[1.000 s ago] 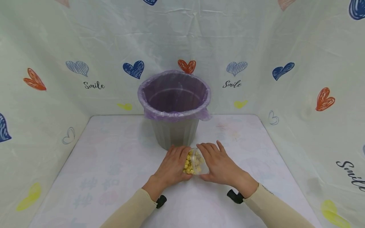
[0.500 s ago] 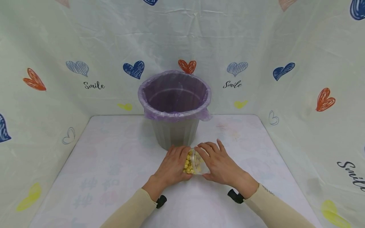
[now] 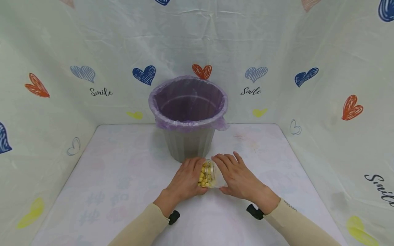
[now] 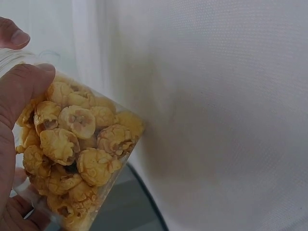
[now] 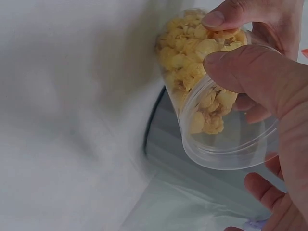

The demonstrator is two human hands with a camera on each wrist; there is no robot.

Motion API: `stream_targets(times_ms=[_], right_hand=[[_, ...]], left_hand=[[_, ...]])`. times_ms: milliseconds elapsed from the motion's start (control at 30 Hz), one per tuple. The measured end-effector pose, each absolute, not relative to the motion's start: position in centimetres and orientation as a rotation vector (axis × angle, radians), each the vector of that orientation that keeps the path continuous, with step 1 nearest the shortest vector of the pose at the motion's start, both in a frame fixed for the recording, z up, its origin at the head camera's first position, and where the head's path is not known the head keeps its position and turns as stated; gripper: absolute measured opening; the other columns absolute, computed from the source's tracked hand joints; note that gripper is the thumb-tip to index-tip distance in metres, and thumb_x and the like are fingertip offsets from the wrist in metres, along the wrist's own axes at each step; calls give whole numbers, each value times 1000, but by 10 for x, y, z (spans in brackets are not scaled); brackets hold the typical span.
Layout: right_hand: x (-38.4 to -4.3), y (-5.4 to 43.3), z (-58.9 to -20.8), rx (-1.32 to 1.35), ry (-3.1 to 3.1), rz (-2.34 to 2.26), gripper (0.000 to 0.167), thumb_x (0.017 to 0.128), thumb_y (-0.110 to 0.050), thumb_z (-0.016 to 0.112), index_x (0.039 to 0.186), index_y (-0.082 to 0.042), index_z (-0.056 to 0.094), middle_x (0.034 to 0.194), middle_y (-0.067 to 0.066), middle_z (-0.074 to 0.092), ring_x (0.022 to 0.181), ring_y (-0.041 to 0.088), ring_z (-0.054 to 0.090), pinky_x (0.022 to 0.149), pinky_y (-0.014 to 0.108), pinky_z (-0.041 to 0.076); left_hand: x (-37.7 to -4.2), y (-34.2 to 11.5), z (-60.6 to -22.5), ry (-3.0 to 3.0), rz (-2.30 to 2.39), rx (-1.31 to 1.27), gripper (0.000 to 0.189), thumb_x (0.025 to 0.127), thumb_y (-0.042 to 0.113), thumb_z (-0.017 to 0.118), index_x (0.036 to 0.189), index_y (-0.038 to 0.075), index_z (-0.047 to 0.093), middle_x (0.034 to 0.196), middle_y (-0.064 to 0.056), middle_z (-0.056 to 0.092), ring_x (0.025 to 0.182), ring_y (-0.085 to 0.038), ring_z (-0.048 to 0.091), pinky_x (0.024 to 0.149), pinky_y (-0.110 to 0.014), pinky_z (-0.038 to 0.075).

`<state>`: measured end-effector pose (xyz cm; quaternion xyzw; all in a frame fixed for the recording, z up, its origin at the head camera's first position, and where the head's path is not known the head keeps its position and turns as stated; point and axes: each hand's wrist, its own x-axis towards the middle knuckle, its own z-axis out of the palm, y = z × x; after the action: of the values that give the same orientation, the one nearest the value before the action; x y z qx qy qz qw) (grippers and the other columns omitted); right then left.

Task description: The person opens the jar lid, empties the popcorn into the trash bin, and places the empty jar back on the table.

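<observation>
A clear plastic jar of yellow popcorn (image 3: 203, 177) lies on its side in front of the bin, its ringed neck towards the right. My left hand (image 3: 184, 179) grips the popcorn-filled body, with thumb and fingers on opposite sides. Around the clear, ringed end (image 5: 226, 151) curls my right hand (image 3: 238, 176), the thumb across the rim and fingers on the far side. Several right fingertips (image 5: 262, 187) stand apart from the jar in the right wrist view. Whether that end bears a separate clear lid is hard to make out.
Behind the hands stands a grey bin (image 3: 189, 141) lined with a purple bag (image 3: 187, 124). A white tabletop (image 3: 123, 164) lies beneath. Curtains printed with hearts and "Smile" (image 3: 101, 92) enclose the back and both sides.
Right fingers and thumb shift slightly around the clear end, the forefinger reaching left and then drawing back right. The left hand and jar body stay almost in place.
</observation>
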<state>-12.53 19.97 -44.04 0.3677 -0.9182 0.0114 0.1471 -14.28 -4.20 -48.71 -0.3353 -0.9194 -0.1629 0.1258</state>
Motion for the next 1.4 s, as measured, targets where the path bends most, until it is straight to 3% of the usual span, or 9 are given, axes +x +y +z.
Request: stream_targets(times_ms=[200,500,800,933,1100,1400], right_hand=[[-125,199,-440,1064,-2646,36,117,62,-44,102,155,-8,41,150,13,49,132,37,52,114,67,40],[-123,198,-440,1041,-2633,46,113,63,-45,99,151,-4,42,144,17,48,128,36,52,111,60,46],[-127,211,-440,1002,-2563,111,115,68,-49,92,155,5,38,140,25,50,125,38,55,97,50,55],[-132,224,-439,929,-2542,95,114,67,-52,92,148,10,41,137,27,52,119,39,57,94,52,55],[-140,243,-442,811,-2552,32,108,65,-55,91,141,7,46,130,25,55,108,41,58,86,52,51],[-151,275,-453,679,-2614,-31,102,69,-57,87,140,4,48,129,26,55,109,44,56,82,53,47]], left_hand=[[-142,-42,-486,-2656,-477,-978,104,70,49,97,147,1,47,139,-14,57,126,-32,56,109,-45,51],[-142,-42,-486,-2632,-479,-982,103,70,49,97,147,1,47,138,-14,57,124,-31,57,107,-44,52],[-140,-45,-487,-2673,-525,-944,102,72,48,96,147,2,46,138,-15,56,127,-32,56,111,-46,50],[-138,-46,-488,-2671,-550,-914,103,71,48,97,147,2,45,137,-17,56,127,-33,56,111,-49,50],[-137,-50,-489,-2664,-568,-900,103,71,47,97,148,2,45,137,-18,57,127,-33,57,111,-49,49],[-133,-60,-487,-2689,-591,-878,101,71,48,96,147,3,46,138,-16,56,127,-34,56,112,-49,48]])
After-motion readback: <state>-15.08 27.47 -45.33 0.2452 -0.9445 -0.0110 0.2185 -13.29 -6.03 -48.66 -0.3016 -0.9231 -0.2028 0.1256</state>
